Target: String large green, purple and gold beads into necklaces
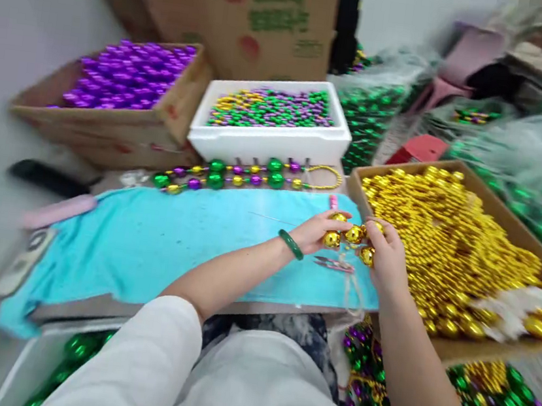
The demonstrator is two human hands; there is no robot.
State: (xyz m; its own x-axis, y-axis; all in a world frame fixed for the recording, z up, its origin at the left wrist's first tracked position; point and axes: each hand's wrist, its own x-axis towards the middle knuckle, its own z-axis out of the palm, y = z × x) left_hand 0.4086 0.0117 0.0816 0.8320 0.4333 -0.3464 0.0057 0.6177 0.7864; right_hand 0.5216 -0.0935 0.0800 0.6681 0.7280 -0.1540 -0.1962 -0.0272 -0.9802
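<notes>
Several large shiny gold beads (353, 233) are gathered between my two hands above the right part of a turquoise cloth (187, 239). My left hand (321, 230), with a green bangle at its wrist, has its fingers closed around some of these beads. A thin needle-like line (273, 218) runs out leftward beside it. My right hand (388, 247) pinches gold beads at the right end of the cluster. Just below lies a pair of pink-handled thread snips (335, 265), with pale string (350, 285) trailing over the cloth's edge.
A box of purple beads (133, 77) and a white foam box (271, 140) of small mixed beads stand behind the cloth. A strung bead garland (237, 179) lies before them. To the right is a carton of gold beads (445, 231). A phone (24, 261) rests at left.
</notes>
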